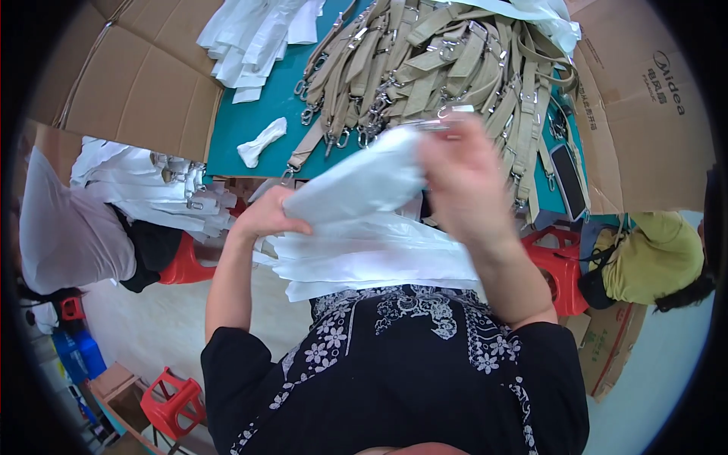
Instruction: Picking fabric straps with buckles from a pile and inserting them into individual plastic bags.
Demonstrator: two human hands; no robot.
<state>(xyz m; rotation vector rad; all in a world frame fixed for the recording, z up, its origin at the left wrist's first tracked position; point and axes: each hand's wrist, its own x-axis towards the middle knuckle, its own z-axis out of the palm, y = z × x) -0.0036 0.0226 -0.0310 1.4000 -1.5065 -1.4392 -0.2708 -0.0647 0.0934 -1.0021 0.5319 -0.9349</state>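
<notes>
A long white plastic bag (353, 182) stretches between my two hands above my lap. My left hand (265, 214) is closed round its lower left end, thumb on top. My right hand (462, 163), smeared by motion, is closed at the upper right end, where a shiny metal clip (432, 125) shows at the fingertips. Whatever lies inside the bag is hidden. More flat white bags (371, 262) rest in a stack across my lap. Just beyond my hands, a big heap of tan straps (425, 68) with metal clips covers the teal table (231, 140).
White bags (262, 38) and a crumpled white piece (262, 142) lie on the table's left, a phone (569, 182) at its right edge. Cardboard boxes (152, 68) flank the table. People sit on both sides, one in a yellow top (656, 258), beside red stools (557, 265).
</notes>
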